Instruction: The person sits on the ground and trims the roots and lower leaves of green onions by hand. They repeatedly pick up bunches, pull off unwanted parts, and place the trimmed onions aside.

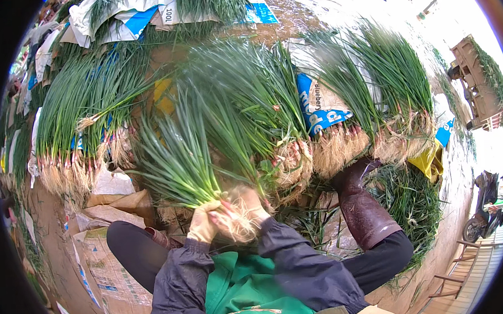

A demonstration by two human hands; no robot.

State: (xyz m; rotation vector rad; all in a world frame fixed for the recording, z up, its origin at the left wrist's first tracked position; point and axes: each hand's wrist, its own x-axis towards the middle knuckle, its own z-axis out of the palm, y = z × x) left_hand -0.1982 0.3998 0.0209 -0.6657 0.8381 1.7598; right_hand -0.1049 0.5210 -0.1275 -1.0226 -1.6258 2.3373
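Note:
My left hand (203,223), in a pale glove, is closed around the pink-white stems of a bunch of green onions (189,172), leaves fanning away from me and roots towards my lap. My right hand (248,203), blurred, is beside the bunch's stringy roots (235,227); whether it grips some stems cannot be told. Just beyond lies a large pile of green onions (231,90), roots at its right end. More bunches with pale roots lie at the left (88,84) and at the right (399,70). One small onion stalk (88,122) rests across the left row.
Dark rubber boot (363,211) on my right leg stands by loose green leaves (414,213). Printed sacks (113,272) lie on the wet, muddy ground at the lower left. A blue and white sack (323,107) is under the onions. A cart (479,79) and a motorcycle (485,210) stand far right.

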